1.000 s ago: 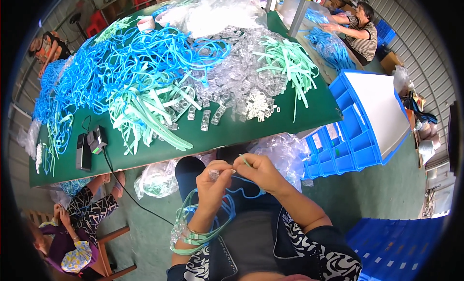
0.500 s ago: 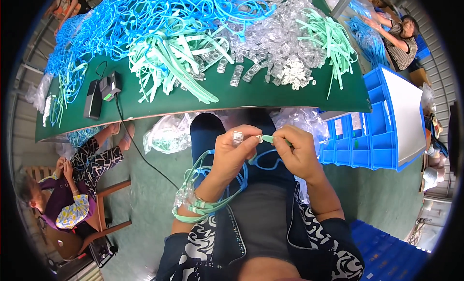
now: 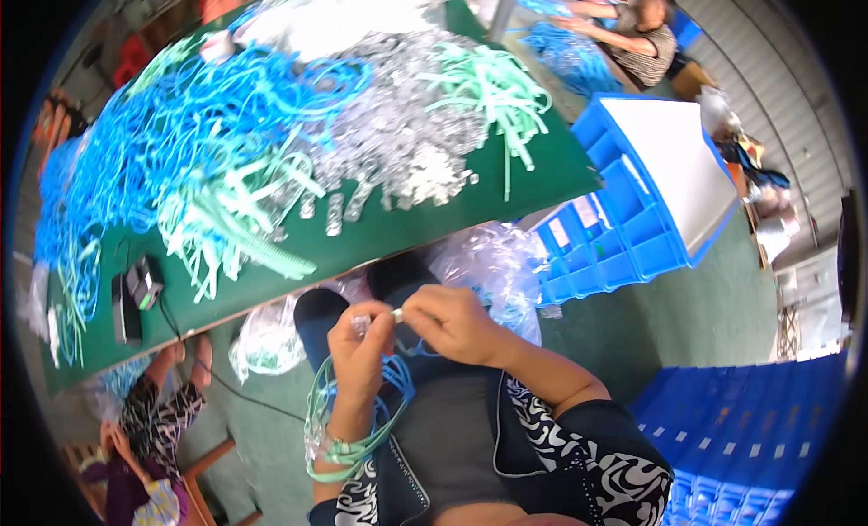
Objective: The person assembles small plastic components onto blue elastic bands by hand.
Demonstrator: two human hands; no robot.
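My left hand (image 3: 357, 350) is closed in a pinch on a small white plastic piece (image 3: 396, 315), with a clear plastic clip (image 3: 362, 325) tucked between its fingers. My right hand (image 3: 457, 325) is pinched shut against the other side, on the end of a light green strap that its fingers mostly hide. The hands nearly touch, above my lap and short of the table edge. Light green straps (image 3: 331, 455) and blue tubing (image 3: 399, 388) hang in loops around my left wrist. Motion blur softens the finer details.
The green table (image 3: 362, 259) carries piles of blue tubing (image 3: 217, 101), light green straps (image 3: 231, 214), clear clips (image 3: 398, 101) and white pieces (image 3: 434, 175). A black adapter (image 3: 143, 282) trails a cable. Blue crates (image 3: 624, 218) stand right. One person (image 3: 633, 42) works beyond; another (image 3: 145, 472) sits left.
My view has turned, so the table now slopes and lies further left. Both hands appear lower and further left, still pinched together; the green strap shows less between them.
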